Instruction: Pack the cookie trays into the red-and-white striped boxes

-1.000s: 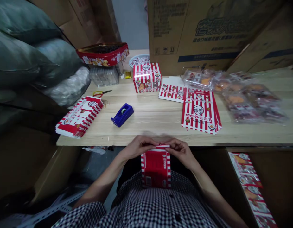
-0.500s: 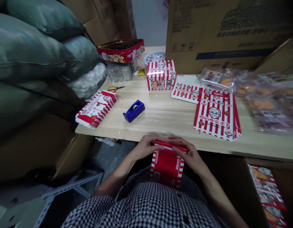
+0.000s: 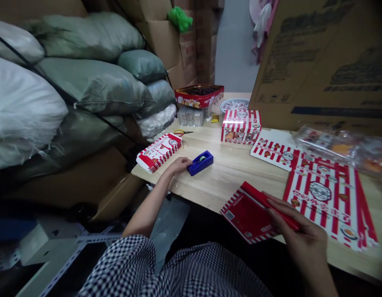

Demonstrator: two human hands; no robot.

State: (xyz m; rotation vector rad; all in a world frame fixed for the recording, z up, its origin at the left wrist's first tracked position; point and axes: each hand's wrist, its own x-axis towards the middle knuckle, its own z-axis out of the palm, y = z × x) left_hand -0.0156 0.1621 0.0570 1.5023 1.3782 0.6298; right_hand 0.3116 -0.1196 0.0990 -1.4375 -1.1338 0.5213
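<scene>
My left hand (image 3: 180, 164) reaches to the cutting end of a blue tape dispenser (image 3: 201, 163) on the table, its fingers closed together there. Any tape between those fingers is too small to make out. In my right hand (image 3: 302, 231) is a red and white striped cardboard box (image 3: 251, 212), tilted over the table's front edge. The thumb and fingers grip it near one end, and a barcode shows on its red face.
Folded striped cartons (image 3: 160, 152) lie left, near scissors (image 3: 183, 132). An assembled striped box (image 3: 241, 127) stands behind. Flat striped cartons (image 3: 323, 198) and clear plastic packets (image 3: 333, 144) lie right. Stuffed sacks (image 3: 94, 82) pile up left; a large cardboard carton (image 3: 317, 74) stands behind.
My left hand has let go of the box and moved forward and left to the tape dispenser. My right hand has carried the box right and tilted it. The view has turned left.
</scene>
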